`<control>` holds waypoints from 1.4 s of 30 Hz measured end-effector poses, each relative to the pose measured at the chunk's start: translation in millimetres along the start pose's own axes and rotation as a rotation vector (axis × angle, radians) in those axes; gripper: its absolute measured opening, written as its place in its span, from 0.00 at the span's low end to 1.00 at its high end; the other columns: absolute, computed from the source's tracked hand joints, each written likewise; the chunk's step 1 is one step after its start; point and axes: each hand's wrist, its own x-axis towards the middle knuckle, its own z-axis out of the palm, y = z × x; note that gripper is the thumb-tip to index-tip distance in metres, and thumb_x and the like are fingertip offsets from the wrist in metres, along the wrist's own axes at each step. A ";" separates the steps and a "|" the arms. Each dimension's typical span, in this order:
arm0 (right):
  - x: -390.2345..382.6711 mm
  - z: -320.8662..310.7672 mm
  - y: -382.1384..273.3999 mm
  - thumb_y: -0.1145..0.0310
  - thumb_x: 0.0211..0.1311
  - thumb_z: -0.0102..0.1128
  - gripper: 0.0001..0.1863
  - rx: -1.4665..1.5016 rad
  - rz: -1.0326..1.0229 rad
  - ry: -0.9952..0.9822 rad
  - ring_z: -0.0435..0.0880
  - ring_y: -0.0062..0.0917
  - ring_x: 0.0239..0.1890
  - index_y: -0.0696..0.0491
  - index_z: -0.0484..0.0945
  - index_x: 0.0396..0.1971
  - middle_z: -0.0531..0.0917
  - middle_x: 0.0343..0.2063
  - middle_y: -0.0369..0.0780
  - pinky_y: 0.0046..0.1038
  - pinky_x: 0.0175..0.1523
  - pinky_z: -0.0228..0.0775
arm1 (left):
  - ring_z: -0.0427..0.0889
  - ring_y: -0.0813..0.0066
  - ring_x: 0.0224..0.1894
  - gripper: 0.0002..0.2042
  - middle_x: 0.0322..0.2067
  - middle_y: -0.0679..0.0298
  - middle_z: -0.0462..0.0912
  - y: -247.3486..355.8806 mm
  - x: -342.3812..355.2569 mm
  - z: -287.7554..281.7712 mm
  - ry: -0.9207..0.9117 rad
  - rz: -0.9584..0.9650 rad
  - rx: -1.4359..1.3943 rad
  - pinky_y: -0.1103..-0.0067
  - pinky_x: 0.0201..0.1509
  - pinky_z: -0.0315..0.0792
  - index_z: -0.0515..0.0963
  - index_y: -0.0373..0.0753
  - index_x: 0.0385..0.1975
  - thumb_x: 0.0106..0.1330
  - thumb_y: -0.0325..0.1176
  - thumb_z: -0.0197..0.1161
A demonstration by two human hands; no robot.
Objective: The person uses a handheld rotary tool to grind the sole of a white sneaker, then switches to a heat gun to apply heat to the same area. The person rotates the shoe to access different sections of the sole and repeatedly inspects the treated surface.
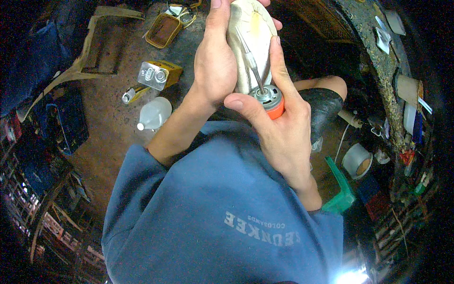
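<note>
My left hand (pixel 214 66) is closed round the left side of a pale, long, rounded piece (pixel 259 35) that looks like a shoe or its sole. Creases and a yellowish patch show near its far end. In my right hand (pixel 289 125) is a small motor tool (pixel 275 111) with a silver top and an orange body. A tapered metal bit (pixel 250 59) rises from the motor and lies across the pale piece; contact is hard to judge. My right thumb rests near the motor's left side, and the index finger stretches up along the piece's right edge.
On the floor at left are a yellow-and-silver tin (pixel 158 75), a small tube (pixel 134 94), a white plastic bottle (pixel 155 113) and a brown tray (pixel 164 31). A cluttered ledge (pixel 385 61) runs along the right. Lower right, a green plastic piece (pixel 339 189) and a white tub (pixel 355 160) stand close.
</note>
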 end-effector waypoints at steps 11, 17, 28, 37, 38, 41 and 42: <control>-1.6 -2.6 2.5 0.53 0.62 0.80 0.56 -0.176 0.006 -0.018 0.83 0.25 0.60 0.59 0.54 0.81 0.84 0.61 0.51 0.30 0.66 0.74 | 0.83 0.68 0.37 0.28 0.42 0.53 0.82 -8.9 -3.2 -3.2 -0.075 0.015 -0.169 0.73 0.43 0.83 0.76 0.37 0.56 0.87 0.54 0.32; -3.1 -0.5 5.2 0.53 0.61 0.81 0.57 -0.186 -0.021 -0.017 0.85 0.25 0.58 0.58 0.53 0.81 0.86 0.58 0.53 0.29 0.64 0.75 | 0.83 0.68 0.39 0.28 0.44 0.53 0.81 -14.9 -1.2 -9.1 -0.020 0.044 -0.137 0.73 0.43 0.83 0.76 0.38 0.55 0.87 0.53 0.31; 0.9 1.6 14.3 0.57 0.62 0.80 0.57 0.007 0.014 -0.027 0.81 0.22 0.60 0.60 0.51 0.81 0.84 0.61 0.49 0.27 0.65 0.73 | 0.84 0.66 0.39 0.28 0.43 0.53 0.82 -12.0 0.4 -15.0 -0.081 -0.032 -0.191 0.72 0.43 0.84 0.75 0.38 0.56 0.87 0.54 0.31; -1.6 0.0 13.2 0.55 0.59 0.82 0.60 -0.240 -0.077 -0.026 0.86 0.22 0.50 0.59 0.50 0.82 0.86 0.59 0.48 0.24 0.56 0.78 | 0.87 0.63 0.39 0.29 0.43 0.50 0.85 -15.6 4.2 -21.5 -0.144 -0.052 -0.182 0.71 0.44 0.85 0.74 0.38 0.58 0.87 0.54 0.31; -1.0 0.1 14.8 0.54 0.59 0.82 0.61 -0.267 -0.101 -0.027 0.86 0.20 0.47 0.58 0.50 0.82 0.87 0.56 0.47 0.22 0.52 0.78 | 0.87 0.62 0.40 0.29 0.44 0.49 0.85 -13.9 6.6 -23.5 -0.168 -0.057 -0.167 0.70 0.45 0.86 0.74 0.38 0.58 0.87 0.54 0.31; -1.9 -2.7 15.1 0.47 0.58 0.81 0.61 0.052 -0.077 -0.004 0.84 0.16 0.34 0.56 0.51 0.82 0.88 0.42 0.42 0.18 0.38 0.76 | 0.89 0.57 0.45 0.30 0.45 0.46 0.87 -4.2 18.8 -35.1 -0.325 -0.196 -0.348 0.67 0.49 0.87 0.74 0.37 0.59 0.86 0.56 0.31; -2.8 -4.1 13.9 0.42 0.58 0.79 0.61 0.149 -0.068 0.018 0.82 0.15 0.30 0.56 0.52 0.82 0.86 0.37 0.39 0.17 0.34 0.74 | 0.89 0.52 0.48 0.30 0.47 0.42 0.86 -1.6 25.4 -38.6 -0.374 -0.160 -0.320 0.64 0.53 0.87 0.74 0.36 0.60 0.85 0.56 0.32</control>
